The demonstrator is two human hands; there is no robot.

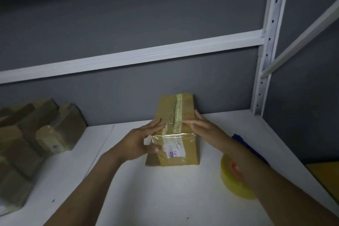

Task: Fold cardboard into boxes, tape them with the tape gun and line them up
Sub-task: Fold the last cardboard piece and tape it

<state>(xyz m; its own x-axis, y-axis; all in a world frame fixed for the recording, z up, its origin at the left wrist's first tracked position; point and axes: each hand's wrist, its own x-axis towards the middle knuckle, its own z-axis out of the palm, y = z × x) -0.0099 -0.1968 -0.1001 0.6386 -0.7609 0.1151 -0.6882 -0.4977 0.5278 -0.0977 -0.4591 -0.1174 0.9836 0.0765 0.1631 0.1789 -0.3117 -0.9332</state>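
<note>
Our box point(165, 110) sits in the middle of the white shelf point(165, 194), with its far end close to the grey wall. Our left hand point(141, 139) lies flat on the near left corner, fingers straight and thumb on the front, pressing the clear tape point(174, 135) down. Our right hand point(203, 128) is flat too, with straight fingers on the top right edge, and it grabs nothing. If we rub crooked, the tape might wrinkle or peel up. Our right arm is just over the tape roll point(226, 172) and might bump it away
</note>
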